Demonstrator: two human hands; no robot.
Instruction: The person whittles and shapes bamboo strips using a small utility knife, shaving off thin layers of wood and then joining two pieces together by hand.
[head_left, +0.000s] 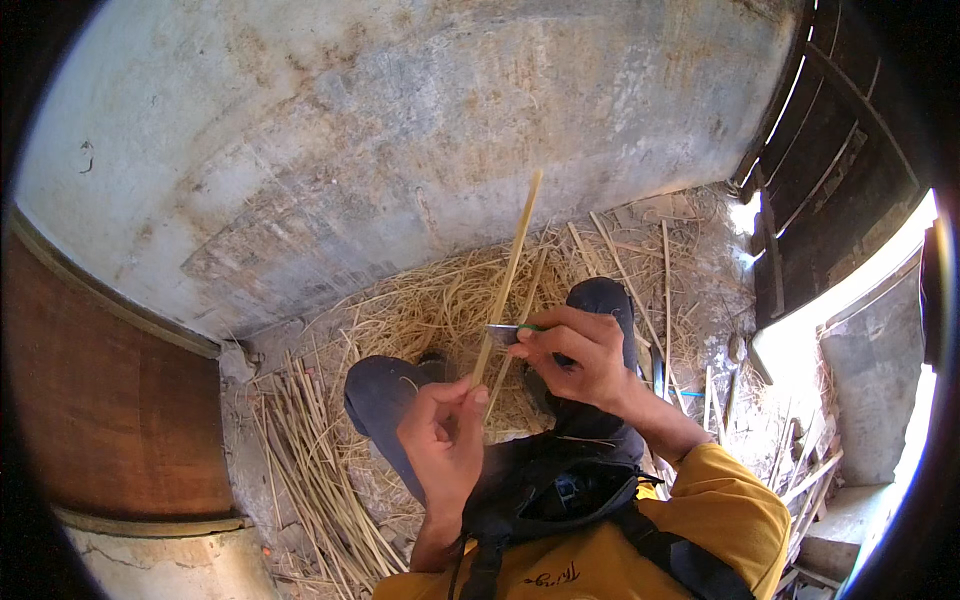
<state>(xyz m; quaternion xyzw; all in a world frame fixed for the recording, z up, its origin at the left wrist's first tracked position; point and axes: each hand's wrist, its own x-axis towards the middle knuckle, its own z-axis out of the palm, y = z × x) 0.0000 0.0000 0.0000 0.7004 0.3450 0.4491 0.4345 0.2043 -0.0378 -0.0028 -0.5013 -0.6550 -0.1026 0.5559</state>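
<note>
My left hand (440, 432) pinches a long pale bamboo strip (515, 255) near its lower end, between thumb and fingertips. The strip slants up and slightly right toward the wall. My right hand (580, 355) is closed round a small knife (503, 334) with a short grey blade and a bit of green at the handle. Its blade lies across the strip, above my left hand, and seems to touch it. Most of the knife's handle is hidden in my fingers. Both hands are above my lap, between my bent knees.
Thin curled shavings (440, 290) heap on the ground beyond my knees. A bundle of long strips (318, 470) lies at the left. A stained wall (450, 130) rises ahead, a brown panel (110, 390) stands left. An open black bag (560, 490) rests at my waist.
</note>
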